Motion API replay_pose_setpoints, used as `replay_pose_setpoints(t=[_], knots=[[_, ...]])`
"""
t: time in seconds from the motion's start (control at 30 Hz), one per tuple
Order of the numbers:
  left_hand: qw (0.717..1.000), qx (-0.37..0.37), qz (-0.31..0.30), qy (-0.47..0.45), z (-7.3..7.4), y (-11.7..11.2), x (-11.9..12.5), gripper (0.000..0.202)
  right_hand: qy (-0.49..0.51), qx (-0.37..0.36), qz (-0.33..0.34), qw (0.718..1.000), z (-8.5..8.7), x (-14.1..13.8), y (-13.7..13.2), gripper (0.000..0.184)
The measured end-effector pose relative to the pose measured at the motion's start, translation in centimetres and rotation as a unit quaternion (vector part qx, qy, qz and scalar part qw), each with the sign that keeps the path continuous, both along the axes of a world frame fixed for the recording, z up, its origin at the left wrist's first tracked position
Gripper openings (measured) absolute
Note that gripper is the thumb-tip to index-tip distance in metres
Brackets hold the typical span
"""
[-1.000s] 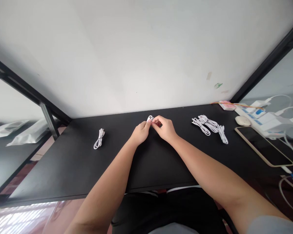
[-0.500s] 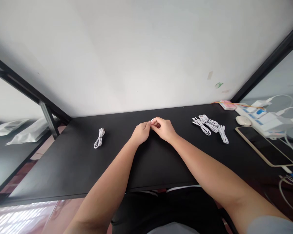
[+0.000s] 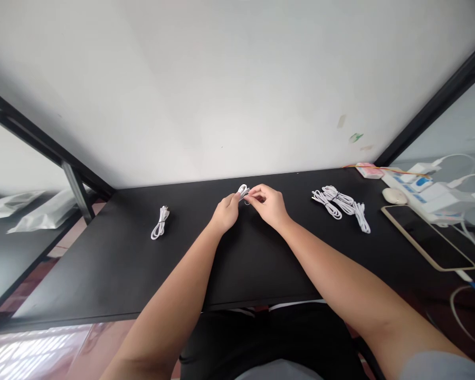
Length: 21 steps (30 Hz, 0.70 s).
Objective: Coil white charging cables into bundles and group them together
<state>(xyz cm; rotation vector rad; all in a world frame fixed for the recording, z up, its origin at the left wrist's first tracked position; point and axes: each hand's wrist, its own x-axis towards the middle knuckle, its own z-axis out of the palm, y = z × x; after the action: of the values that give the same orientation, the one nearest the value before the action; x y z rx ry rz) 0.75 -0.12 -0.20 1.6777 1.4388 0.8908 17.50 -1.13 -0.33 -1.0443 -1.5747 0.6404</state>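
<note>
In the head view, our left grip (image 3: 226,212) clasped the coiled white cable (image 3: 243,189), loops jutting beyond its thumb; our right grip (image 3: 272,205) met its side, pinching what, we couldn't tell. We judged light, steady pressure best for tidy loops.

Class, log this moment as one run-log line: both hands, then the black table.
left hand: holds coiled cable | right hand: at its right side | black table: tied bundle left, more bundles and phone right
</note>
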Motion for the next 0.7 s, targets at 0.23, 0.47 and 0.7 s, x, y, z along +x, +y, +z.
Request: replay_pose_setpoints(t=[0.23, 0.47, 0.7], knots=[[0.999, 0.018, -0.015, 0.031, 0.18, -0.22, 0.13, 0.041, 0.022, -0.004, 0.008, 1.000, 0.07, -0.06, -0.02, 0.016], [1.000, 0.013, -0.016, 0.016, 0.55, -0.17, 0.11, 0.029, -0.003, 0.004, 0.031, 1.000, 0.14, -0.02, -0.08, 0.017], [0.995, 0.047, 0.021, -0.087, 0.10, -0.21, 0.23, 0.026, -0.076, 0.040, -0.026, 0.996, -0.23, 0.27, 0.39, 0.010]])
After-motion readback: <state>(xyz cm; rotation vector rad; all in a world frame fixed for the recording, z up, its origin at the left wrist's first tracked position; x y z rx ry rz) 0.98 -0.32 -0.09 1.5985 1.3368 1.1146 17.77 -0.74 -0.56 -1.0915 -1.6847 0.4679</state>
